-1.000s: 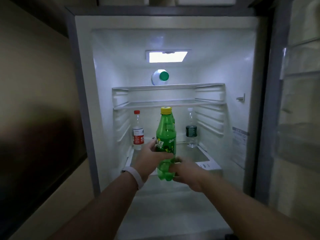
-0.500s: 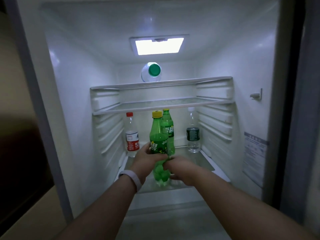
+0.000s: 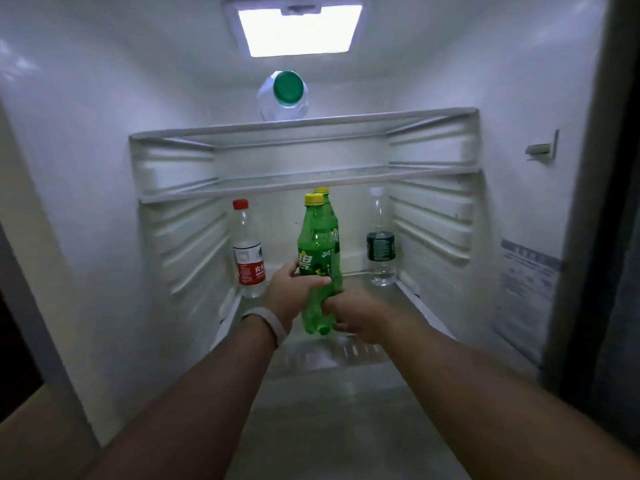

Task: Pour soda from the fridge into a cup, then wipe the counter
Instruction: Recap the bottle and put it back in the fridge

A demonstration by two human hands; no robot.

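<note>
Closer now, both hands have carried the green soda bottle [image 3: 317, 258] deeper over the fridge shelf [image 3: 408, 299]: left hand [image 3: 294, 292] wrapped round its middle, right hand [image 3: 356, 315] closed near its base. Pouring and wiping remain ahead; no cup in sight.

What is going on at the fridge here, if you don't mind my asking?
A person is holding a green soda bottle with both hands inside the open fridge: the left hand wraps its middle, the right hand grips near its base. A second green bottle stands right behind it, with a water bottle on either side. No cup is in view.
</note>
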